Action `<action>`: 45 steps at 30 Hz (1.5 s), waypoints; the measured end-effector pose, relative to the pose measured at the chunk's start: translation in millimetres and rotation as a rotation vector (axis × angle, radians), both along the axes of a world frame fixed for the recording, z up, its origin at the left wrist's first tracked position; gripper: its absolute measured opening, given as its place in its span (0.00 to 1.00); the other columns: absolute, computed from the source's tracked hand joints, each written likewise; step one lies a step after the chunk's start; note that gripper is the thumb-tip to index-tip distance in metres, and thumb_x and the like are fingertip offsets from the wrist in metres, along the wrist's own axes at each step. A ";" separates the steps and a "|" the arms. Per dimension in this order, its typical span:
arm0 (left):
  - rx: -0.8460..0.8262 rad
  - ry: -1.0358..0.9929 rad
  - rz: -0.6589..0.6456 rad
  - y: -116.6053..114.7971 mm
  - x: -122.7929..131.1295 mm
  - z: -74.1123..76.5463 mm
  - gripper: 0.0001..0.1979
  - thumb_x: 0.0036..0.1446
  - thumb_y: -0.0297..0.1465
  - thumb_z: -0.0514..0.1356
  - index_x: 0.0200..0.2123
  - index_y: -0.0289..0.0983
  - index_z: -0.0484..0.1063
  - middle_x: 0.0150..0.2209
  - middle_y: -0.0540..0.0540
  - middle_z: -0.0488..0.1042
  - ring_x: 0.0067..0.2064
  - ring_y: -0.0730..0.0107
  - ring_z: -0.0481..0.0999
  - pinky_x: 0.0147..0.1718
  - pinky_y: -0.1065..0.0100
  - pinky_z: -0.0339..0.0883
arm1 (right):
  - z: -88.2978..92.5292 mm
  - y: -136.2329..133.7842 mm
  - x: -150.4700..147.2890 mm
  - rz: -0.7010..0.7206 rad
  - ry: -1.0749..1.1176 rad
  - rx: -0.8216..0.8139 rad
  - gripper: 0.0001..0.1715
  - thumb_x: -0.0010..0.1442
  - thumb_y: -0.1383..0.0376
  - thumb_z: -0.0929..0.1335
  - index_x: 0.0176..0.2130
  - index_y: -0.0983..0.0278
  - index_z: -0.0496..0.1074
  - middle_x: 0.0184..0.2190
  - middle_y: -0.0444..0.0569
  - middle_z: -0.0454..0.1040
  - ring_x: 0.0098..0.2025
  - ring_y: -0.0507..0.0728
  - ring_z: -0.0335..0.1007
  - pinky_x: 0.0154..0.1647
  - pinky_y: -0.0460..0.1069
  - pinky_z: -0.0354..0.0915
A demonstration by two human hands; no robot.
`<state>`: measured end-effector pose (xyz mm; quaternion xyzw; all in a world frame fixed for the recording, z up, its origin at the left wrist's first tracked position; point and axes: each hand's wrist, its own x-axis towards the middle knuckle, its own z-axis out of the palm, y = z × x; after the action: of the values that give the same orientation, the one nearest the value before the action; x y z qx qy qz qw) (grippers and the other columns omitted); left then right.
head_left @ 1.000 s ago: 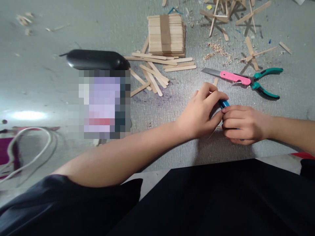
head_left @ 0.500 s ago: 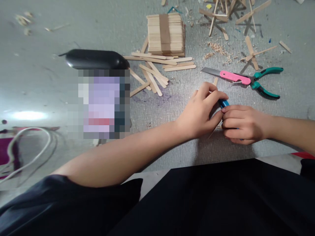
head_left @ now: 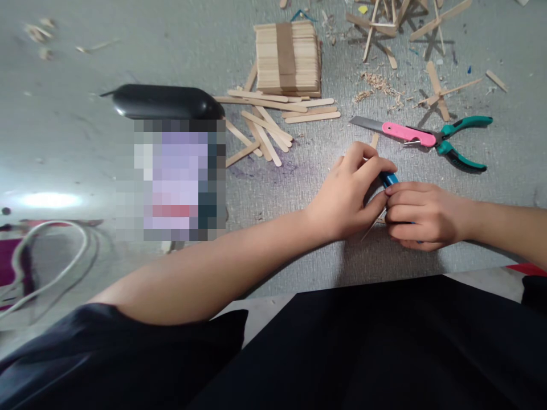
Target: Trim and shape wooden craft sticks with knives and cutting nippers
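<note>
Close together over the table are my left hand [head_left: 352, 191] and my right hand [head_left: 421, 216]. The right fingers are wrapped round a blue-handled tool [head_left: 389, 180]; its working end is hidden. My left hand is closed, with finger and thumb against the tool's near side. The end of a wooden craft stick [head_left: 375, 140] pokes out beyond the left fingers, and the rest of it is covered by the hand. Just above lie a pink folding knife [head_left: 408, 134] with its blade out and green-handled pliers [head_left: 464, 122], touching each other.
A banded stack of craft sticks [head_left: 267, 57] stands at the back, with several loose sticks [head_left: 310, 114] before it. Crossed stick pieces [head_left: 438, 91] and wood shavings [head_left: 378, 82] lie behind the knife. Left are a black case [head_left: 166, 102], a blurred-out patch and a white cable [head_left: 81, 239].
</note>
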<state>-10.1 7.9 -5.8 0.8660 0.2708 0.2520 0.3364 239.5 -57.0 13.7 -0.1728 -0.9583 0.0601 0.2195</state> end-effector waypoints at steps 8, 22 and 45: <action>-0.008 0.009 0.000 0.4 0.1 -0.3 0.16 0.76 0.31 0.62 0.63 0.40 0.77 0.61 0.36 0.75 0.54 0.54 0.80 0.60 0.45 0.84 | -3.0 -0.4 1.4 0.004 -0.029 0.000 0.16 0.82 0.65 0.68 0.39 0.58 0.79 0.40 0.47 0.79 0.48 0.60 0.75 0.69 0.60 0.80; -0.002 0.015 -0.001 0.4 -0.3 1.5 0.16 0.76 0.30 0.62 0.63 0.40 0.78 0.61 0.35 0.76 0.55 0.53 0.81 0.61 0.44 0.84 | -1.8 -0.2 -0.1 -0.005 -0.012 0.008 0.19 0.83 0.66 0.66 0.38 0.58 0.79 0.39 0.47 0.80 0.47 0.60 0.76 0.69 0.60 0.82; 0.032 -0.011 -0.005 0.7 -1.4 -1.6 0.16 0.77 0.31 0.62 0.64 0.39 0.78 0.60 0.36 0.75 0.54 0.55 0.81 0.60 0.46 0.84 | -1.1 -0.2 -0.5 -0.002 -0.016 0.001 0.18 0.84 0.65 0.66 0.39 0.58 0.79 0.40 0.47 0.79 0.48 0.60 0.75 0.72 0.60 0.80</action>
<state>-11.5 8.6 -7.4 0.8706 0.2627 0.2603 0.3245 239.0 -57.2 12.7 -0.1743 -0.9598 0.0581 0.2120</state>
